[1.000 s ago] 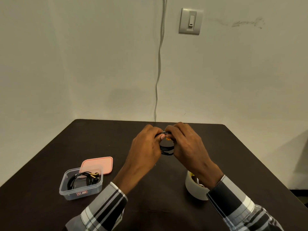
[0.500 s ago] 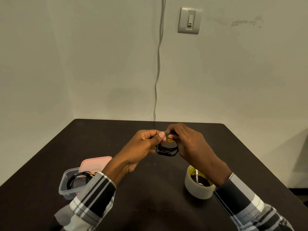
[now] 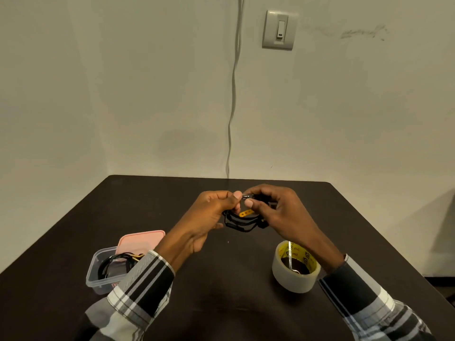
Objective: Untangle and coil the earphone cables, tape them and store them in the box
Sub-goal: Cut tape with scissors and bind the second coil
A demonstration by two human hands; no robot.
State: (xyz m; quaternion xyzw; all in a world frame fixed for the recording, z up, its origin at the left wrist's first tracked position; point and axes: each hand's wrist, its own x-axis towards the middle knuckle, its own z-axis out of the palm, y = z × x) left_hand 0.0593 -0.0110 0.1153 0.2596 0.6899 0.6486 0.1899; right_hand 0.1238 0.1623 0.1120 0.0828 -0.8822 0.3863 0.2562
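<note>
Both hands hold the coiled black earphone cable in the air above the middle of the dark bench. On the left hand the grip is a thumb-and-finger pinch at the coil's top edge, and on the right hand it is a matching pinch just beside it, the two thumbs almost touching. Whether a strip of tape sits between them cannot be told. Below the pinch the coil hangs as a flattened loop, its long axis running left to right, a small yellow piece showing inside it.

The clear box, already holding another coil, lies toward the person's left with its pink lid behind it, so the left hand looks the nearer one for storing. The tape roll stands under the right wrist.
</note>
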